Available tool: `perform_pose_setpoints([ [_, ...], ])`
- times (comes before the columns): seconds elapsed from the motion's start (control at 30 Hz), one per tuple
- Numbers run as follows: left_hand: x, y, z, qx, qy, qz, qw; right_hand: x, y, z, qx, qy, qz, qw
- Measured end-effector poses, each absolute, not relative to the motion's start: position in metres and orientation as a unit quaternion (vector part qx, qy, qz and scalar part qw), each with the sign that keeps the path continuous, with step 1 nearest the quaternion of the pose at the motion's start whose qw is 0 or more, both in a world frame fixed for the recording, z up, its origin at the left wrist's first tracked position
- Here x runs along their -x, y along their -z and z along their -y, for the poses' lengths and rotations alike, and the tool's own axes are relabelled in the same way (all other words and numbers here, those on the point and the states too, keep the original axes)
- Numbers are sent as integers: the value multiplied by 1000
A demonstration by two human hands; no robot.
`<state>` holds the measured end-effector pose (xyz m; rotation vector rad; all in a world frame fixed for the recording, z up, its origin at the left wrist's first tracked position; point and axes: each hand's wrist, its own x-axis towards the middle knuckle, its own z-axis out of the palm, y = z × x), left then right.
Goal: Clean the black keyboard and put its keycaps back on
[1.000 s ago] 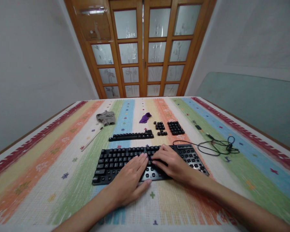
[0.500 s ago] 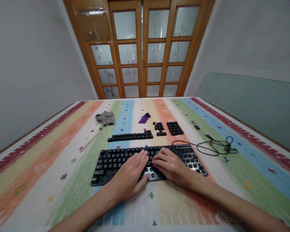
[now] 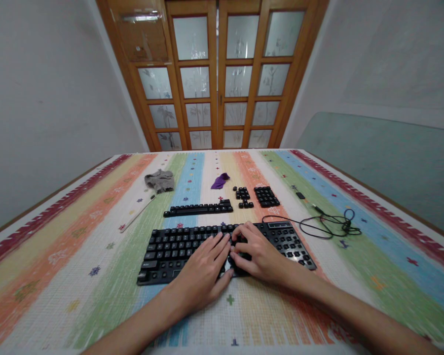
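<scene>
A black keyboard point(image 3: 166, 249) lies across the striped cloth in front of me. Keycaps fill much of its left and upper part, while bare switch mounts show on the number pad and along the bottom. My left hand point(image 3: 204, 266) rests on its middle, fingers stretched out and close together. Just right of it, my right hand point(image 3: 257, 252) is bent over the keys with thumb and fingertips drawn together. Whatever is between those fingertips is too small and hidden to make out.
Behind the keyboard lie a row of loose keycaps point(image 3: 198, 209), a small keycap cluster point(image 3: 242, 195) and a keycap block point(image 3: 267, 196). A grey cloth point(image 3: 160, 181), a purple cloth point(image 3: 220, 181) and a thin white brush point(image 3: 137, 214) lie farther left. The coiled cable point(image 3: 327, 226) is at right.
The right hand's fingers have curled more, leaving a gap between index finger and thumb. The left hand stays flat on the keyboard. The whole view has shifted slightly.
</scene>
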<state>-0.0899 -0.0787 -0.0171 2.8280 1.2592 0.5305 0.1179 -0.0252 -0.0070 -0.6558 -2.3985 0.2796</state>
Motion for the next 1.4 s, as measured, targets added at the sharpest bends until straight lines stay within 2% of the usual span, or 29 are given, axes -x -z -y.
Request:
perform_pose_setpoints([
  [0.43,92,15,79,-891,-172,-421,4,-117,-7,7,227,-116,927,275],
  [0.6,92,10,80,-911,-128,-390,26,-117,-11,-43,298,-121,900,294],
  [0.9,97,10,80,-928,-99,-353,60,-109,0,-128,384,-99,891,221],
  [1.17,101,2,83,-924,-110,-348,115,-101,4,-146,377,-94,902,187],
  [1.4,100,3,82,-923,-113,-352,111,-95,1,-145,395,-109,890,198],
])
